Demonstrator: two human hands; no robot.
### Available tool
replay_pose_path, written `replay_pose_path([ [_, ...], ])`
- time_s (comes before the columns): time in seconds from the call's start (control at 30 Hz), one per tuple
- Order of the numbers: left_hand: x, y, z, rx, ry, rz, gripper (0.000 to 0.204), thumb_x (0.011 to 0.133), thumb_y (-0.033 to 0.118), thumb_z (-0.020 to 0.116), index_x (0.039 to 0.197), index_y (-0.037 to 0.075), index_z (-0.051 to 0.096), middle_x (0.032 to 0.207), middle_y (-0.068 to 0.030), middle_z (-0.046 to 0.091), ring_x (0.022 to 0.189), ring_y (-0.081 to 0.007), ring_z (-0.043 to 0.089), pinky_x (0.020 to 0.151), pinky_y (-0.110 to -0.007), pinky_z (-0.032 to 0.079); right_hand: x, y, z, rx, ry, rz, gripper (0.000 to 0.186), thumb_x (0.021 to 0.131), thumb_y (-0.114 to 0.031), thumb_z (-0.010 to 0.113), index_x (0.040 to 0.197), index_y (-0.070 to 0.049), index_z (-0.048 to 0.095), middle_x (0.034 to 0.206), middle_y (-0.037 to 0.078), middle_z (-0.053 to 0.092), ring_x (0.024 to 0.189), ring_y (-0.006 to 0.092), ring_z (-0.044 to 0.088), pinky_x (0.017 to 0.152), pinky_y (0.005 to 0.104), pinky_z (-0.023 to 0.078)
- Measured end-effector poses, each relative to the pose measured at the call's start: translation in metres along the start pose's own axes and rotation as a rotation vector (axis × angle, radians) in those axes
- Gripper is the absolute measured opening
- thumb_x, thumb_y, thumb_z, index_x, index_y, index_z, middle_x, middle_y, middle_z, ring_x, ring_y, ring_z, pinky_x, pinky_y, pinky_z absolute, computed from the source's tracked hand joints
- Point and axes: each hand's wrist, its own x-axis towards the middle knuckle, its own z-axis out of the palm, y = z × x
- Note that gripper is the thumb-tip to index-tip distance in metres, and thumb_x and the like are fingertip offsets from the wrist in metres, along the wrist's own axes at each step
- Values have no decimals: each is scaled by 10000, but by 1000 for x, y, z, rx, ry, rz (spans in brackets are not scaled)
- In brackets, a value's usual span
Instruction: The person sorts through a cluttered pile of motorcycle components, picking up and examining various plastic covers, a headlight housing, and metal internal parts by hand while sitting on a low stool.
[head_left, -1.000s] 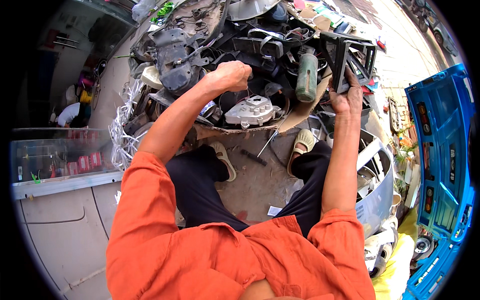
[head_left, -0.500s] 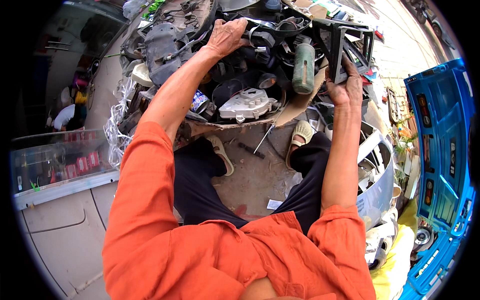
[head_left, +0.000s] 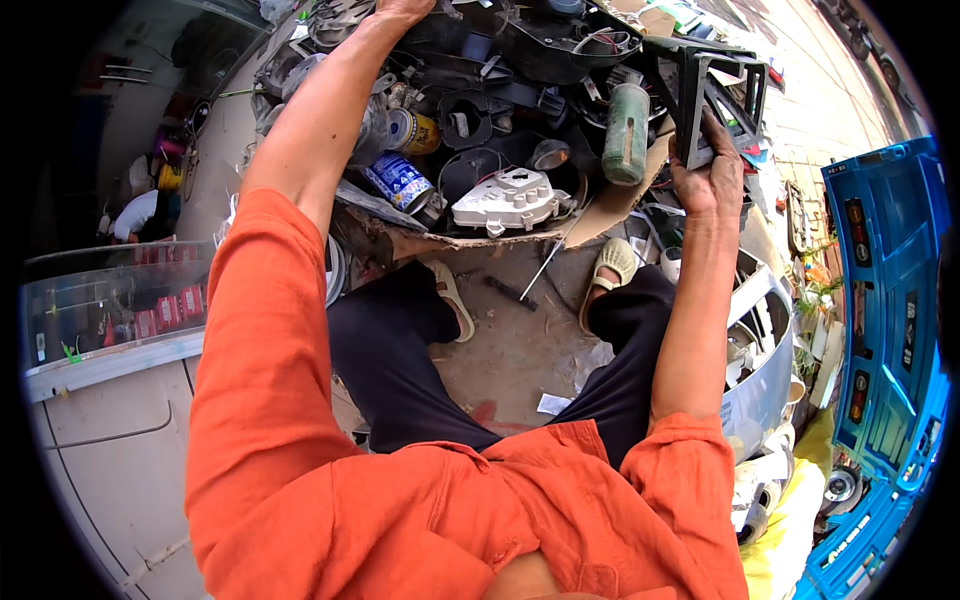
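My right grip is closing around the lower part of a black plastic frame, which is sitting tilted just above my palm. My left grip is reaching to the top edge and getting cut off there; I'm not seeing whether it's holding anything, so can't tell open or closed.

A green cylinder is leaning just left of my right grip, a cardboard flap is running below the cylinder. A white plastic housing is lying further left of my right grip, at the near edge of the heap. Below my left grip, a yellow can and a blue-and-white can are lying close together. A black shell is resting right of my left grip. A thin metal rod is slanting below-left of my right grip; a grey tub is standing well below it, holding scraps.
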Motion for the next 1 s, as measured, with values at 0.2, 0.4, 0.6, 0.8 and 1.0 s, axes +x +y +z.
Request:
replay_pose_path([
  [0.2, -14, 7, 14, -99, -105, 88, 153, 824, 186, 568, 867, 49, 515, 795, -201, 617, 782, -377, 607, 701, -445, 458, 7, 7, -10, -4, -118, 63, 166, 863, -47, 567, 1012, -9, 629, 968, 72, 658, 873, 202, 628, 736, 345, 510],
  [0.4, -43, -13, 31, 77, -78, 91, 505, 855, 275, 544, 1223, -52, 431, 1062, -314, 555, 1003, -439, 547, 869, -463, 441, 14, 9, -11, 129, -190, 159, 139, 852, -44, 582, 974, 9, 620, 933, 92, 657, 865, 199, 629, 709, 319, 536],
  [0.6, -124, 36, 24, -220, -213, 325, 233, 774, 106, 639, 947, 24, 505, 886, -152, 596, 805, -352, 588, 717, -392, 476, 9, 6, -12, 27, -185, 82, 160, 876, -62, 540, 1000, 2, 619, 941, 80, 651, 868, 196, 622, 725, 322, 522],
  [0.8, -162, 58, 66, 237, -165, 401, 440, 642, 175, 673, 1069, 114, 586, 1374, -158, 359, 1152, -286, 386, 1023, -517, 214, -3, 8, -1, 36, -105, 95, 144, 847, -77, 590, 980, -41, 631, 923, 50, 656, 850, 176, 621, 705, 308, 496],
  [1.0, -164, 74, 93, 473, -79, 392, 285, 672, 230, 649, 946, 177, 593, 1372, -178, 355, 1203, -315, 354, 1030, -545, 132, -13, 7, 6, 25, -82, 51, 130, 840, -74, 600, 960, -35, 633, 907, 44, 658, 844, 169, 624, 708, 299, 505],
])
